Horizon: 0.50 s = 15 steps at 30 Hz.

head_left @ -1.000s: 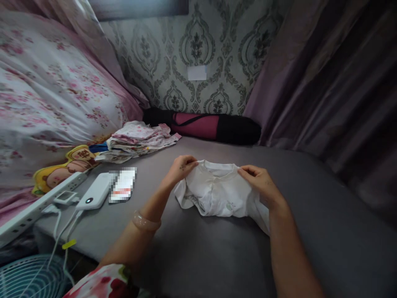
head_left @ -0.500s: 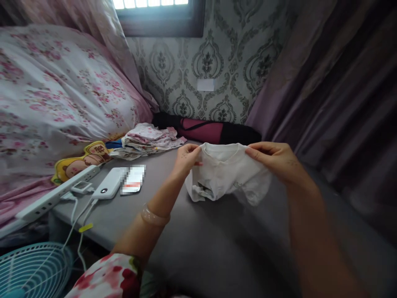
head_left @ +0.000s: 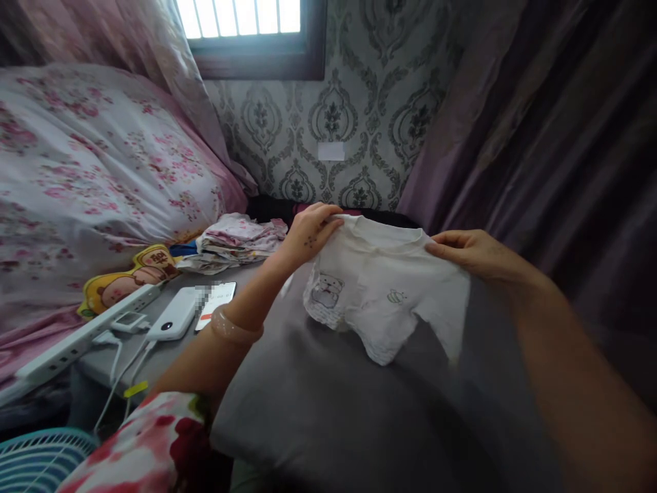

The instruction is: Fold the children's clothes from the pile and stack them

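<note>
Midway between both hands point(head_left: 309, 233) point(head_left: 477, 255), each clamped on one shoulder, the white shirt point(head_left: 377, 263).

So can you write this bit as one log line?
left hand: holds white shirt, top edge | right hand: holds same shirt, top edge | clothes pile: farther off, leftward

1 head-worn camera gave the view, looking forward and down over the grey sheet point(head_left: 318, 404) toward the far patterned wall point(head_left: 359, 127) in the upper middle of the frame. The left hand point(head_left: 312, 236) and right hand point(head_left: 477, 253) stood nearer, around mid-frame, seen from the wearer's side. The top edge cut off the window point(head_left: 241, 20); the lower left corner cut off the fan point(head_left: 44, 457).
</note>
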Tool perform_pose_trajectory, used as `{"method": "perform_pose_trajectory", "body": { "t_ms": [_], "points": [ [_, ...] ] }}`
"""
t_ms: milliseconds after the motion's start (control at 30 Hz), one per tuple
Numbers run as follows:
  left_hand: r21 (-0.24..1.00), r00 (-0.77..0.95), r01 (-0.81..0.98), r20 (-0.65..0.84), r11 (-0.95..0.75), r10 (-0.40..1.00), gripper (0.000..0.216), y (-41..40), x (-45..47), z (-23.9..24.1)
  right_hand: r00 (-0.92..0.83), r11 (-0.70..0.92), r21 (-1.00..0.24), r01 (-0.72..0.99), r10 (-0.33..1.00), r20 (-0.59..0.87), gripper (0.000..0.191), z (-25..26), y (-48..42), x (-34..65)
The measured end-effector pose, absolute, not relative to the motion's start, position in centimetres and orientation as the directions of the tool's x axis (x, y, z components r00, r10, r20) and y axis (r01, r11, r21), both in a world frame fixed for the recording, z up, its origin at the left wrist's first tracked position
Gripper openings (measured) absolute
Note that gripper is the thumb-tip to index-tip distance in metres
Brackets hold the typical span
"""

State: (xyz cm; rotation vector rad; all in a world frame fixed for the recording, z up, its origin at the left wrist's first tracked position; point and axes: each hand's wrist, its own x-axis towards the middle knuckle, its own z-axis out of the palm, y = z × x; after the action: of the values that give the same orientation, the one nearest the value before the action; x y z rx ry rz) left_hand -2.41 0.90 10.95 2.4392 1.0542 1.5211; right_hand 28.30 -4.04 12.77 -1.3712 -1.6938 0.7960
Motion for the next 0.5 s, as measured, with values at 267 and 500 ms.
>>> {"method": "perform_pose_trajectory", "body": {
  "t_ms": [267, 500],
  "points": [
    [0.729, 0.189, 0.294, 0.589, -0.618, 0.786, 0.029, 1.2, -2.8, 13.2, -0.106, 0.21, -0.869, 0.447, 0.978, 0.182, 0.042, 14.3, -5.4, 27.9],
    [0.855, 0.17, 0.135, 0.479, -0.502, 0.861, 0.027, 1.3, -1.9, 11.8, 0.058, 0.173, -0.841, 0.512, 0.97, 0.235, 0.04, 14.0, -4.9, 29.1]
  ]
}}
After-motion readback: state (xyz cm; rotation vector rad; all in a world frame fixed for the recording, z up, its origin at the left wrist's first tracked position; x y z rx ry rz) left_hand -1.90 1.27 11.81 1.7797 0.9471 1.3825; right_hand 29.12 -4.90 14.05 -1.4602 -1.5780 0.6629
